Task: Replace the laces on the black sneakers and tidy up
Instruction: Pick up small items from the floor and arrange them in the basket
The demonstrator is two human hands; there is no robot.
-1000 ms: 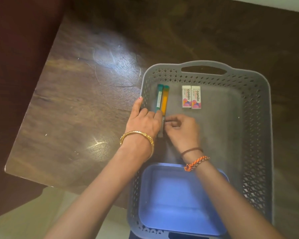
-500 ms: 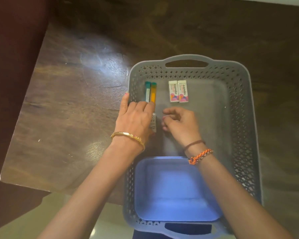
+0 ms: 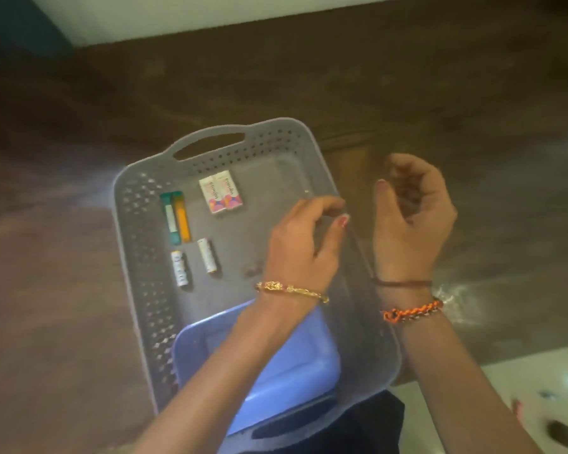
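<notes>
Sneakers and laces nowhere in view; only the grey basket [image 3: 138, 224] on the bench [image 3: 63, 290]
My left hand [image 3: 304, 247] and right hand [image 3: 413, 217] hover loosely curled, fingers holding nothing I can see. To tidy well, I'd keep the batteries [image 3: 194, 260] parallel beside the tubes [image 3: 176, 217] and erasers [image 3: 222, 195]. Blur hides the labels; my arm covers part of the blue tray [image 3: 292, 365]

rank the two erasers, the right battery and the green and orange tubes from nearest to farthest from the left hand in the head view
From the left hand:
1. Right battery, on the basket floor, left of the hand.
2. Two erasers, side by side toward the basket's far end.
3. Green and orange tubes, near the basket's left wall.
</notes>
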